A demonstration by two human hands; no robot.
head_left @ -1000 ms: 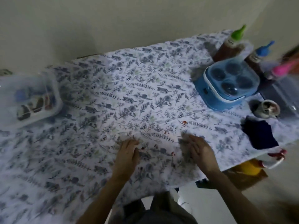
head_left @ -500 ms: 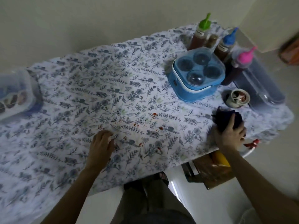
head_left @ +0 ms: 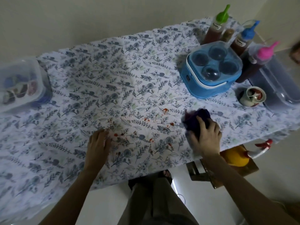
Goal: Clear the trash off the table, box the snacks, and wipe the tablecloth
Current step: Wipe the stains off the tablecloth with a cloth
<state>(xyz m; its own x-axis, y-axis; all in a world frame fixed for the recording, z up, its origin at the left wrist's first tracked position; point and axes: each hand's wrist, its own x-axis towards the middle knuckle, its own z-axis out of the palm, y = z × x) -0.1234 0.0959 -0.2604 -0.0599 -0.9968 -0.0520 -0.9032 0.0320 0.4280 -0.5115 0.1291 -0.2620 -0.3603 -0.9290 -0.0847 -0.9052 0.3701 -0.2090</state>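
- Snack box [head_left: 19, 83] — far left edge of the frame, on the tablecloth [head_left: 100, 88].
- Left hand [head_left: 98, 143], lower centre: fingers together, flat on the cloth beside red stains [head_left: 118, 134].
- Right hand [head_left: 206, 135], right of centre — fingers curled over a dark rag [head_left: 194, 118].

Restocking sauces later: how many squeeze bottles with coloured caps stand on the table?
3, all at the far right corner behind the blue container: green-capped bottle farthest, blue-capped bottle beside it, pink-capped bottle nearest. A smaller brown item between them is unclear.
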